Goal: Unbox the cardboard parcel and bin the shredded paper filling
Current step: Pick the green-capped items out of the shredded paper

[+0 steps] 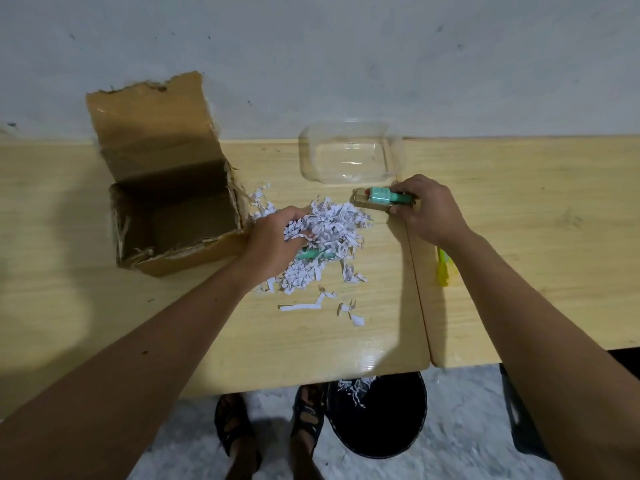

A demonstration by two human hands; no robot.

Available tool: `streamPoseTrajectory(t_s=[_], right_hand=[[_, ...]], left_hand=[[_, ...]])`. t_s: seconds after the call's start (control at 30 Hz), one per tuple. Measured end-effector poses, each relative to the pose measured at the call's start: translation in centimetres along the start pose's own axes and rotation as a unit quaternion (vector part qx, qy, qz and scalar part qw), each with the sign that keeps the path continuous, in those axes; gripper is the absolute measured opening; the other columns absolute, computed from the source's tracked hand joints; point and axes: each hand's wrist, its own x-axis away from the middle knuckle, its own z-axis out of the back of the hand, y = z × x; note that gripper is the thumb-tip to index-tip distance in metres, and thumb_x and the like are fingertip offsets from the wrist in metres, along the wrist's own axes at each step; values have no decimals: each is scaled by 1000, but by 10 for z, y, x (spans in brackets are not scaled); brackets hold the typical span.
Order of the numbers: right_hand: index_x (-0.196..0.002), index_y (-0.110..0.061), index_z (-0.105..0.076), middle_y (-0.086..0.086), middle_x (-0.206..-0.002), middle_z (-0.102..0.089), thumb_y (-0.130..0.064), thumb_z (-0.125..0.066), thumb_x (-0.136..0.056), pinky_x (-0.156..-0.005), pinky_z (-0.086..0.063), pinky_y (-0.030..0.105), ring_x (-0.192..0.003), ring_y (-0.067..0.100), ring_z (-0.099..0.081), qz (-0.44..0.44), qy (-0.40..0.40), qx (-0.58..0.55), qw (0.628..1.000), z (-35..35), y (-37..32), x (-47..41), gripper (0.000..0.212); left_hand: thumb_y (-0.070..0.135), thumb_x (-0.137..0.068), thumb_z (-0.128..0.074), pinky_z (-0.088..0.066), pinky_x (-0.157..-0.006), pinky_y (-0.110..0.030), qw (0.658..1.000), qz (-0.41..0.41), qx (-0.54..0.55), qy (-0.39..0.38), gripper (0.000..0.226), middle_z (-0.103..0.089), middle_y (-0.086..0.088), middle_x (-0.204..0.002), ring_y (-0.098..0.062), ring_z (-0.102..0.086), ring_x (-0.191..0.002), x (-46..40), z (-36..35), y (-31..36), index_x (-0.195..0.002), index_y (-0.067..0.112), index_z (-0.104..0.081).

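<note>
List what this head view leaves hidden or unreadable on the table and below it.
- Green item in the white shredded paper pile: mostly buried, and the left hand covers part.
- Small teal-and-brown packet: its right end is hidden by the right hand; the label is too small to read.
- Black round bin: the wooden table edge cuts off its far side.
- Open brown cardboard box: its near inner wall is unseen.
</note>
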Motion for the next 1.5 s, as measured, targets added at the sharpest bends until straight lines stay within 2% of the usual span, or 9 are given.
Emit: streamPoseTrajectory(t_s=[0.13, 0.37, 0.6, 0.8, 1.03, 1.23, 1.33, 1.4, 1.5], right_hand=[[-121, -12, -73, 8, -115, -70, -14, -82, -82, -93, -52, 41, -103, 29, -65, -2, 16, -5, 1000, -3, 0, 2, 40], [-111, -16, -73, 0, -108, -71, -13, -77, -87, -88, -55, 42, -98, 20, -67, 23, 106, -85, 990, 6, -27, 27, 24], [-101, -14, -81, -3, -100, -76, -13, -74, -88, -82, -57, 32, -90, 10, -71, 147, -43, -159, 975, -35, -84, 66, 15], [-110, -17, -77, -1, -115, -69, -22, -83, -82, -93, -48, 27, -110, 21, -62, 138, -33, -73, 987, -49, -79, 50, 29], [-114, -11, -73, 6, -112, -70, -31, -88, -76, -91, -51, 33, -105, 26, -64, 130, -79, -36, 988, -53, -81, 41, 46], [-113, -10, -73, 7, -103, -64, -30, -90, -73, -85, -44, 31, -96, 31, -60, 149, -83, -18, 985, -59, -84, 36, 49], [-114, -13, -73, 7, -106, -57, -35, -88, -73, -87, -48, 38, -98, 32, -54, 158, -79, 7, 984, -59, -86, 35, 49], [-112, -15, -74, 6, -108, -56, -36, -87, -73, -85, -45, 36, -98, 28, -49, 163, -69, 29, 984, -55, -87, 38, 47], [-109, -16, -75, 3, -106, -58, -35, -85, -75, -80, -38, 30, -92, 21, -42, 189, -49, 36, 980, -50, -87, 45, 40]], left_hand=[[8, -93, -71, -38, -88, -15, 1000, 14, 5, -5, 47, -62, -9, -141, -26, -64, -120, 0, -1, -1, -139, 10, -59], [14, -94, -72, -39, -95, -22, 999, 28, 14, -5, 45, -63, -8, -140, -26, -60, -126, -3, -3, -2, -137, 11, -61], [13, -93, -72, -43, -90, -23, 1000, 26, 17, -2, 41, -66, -7, -134, -26, -65, -118, -6, -4, -7, -133, 14, -62], [25, -93, -75, -43, -91, -21, 999, 21, 27, 2, 45, -66, -10, -133, -24, -64, -116, -7, -5, -10, -134, 10, -61], [30, -99, -65, -47, -60, -33, 998, 36, 48, -11, 43, -73, -18, -110, -36, -65, -69, -5, -4, -6, -137, 12, -58], [40, -91, -75, -40, -85, -23, 997, 39, 70, 6, 52, -68, -11, -129, -33, -64, -115, -4, -8, -6, -134, 14, -60], [33, -91, -76, -39, -63, -14, 997, 32, 67, 11, 45, -72, -11, -110, -21, -67, -78, -6, -10, -11, -130, 14, -62], [28, -92, -75, -35, -46, -19, 997, 32, 69, 12, 39, -69, -16, -86, -12, -44, -45, -7, -10, -13, -127, 15, -62], [22, -93, -74, -36, -42, -26, 996, 25, 87, 14, 31, -63, -6, -66, -10, -37, -38, -8, -10, -17, -121, 15, -62]])
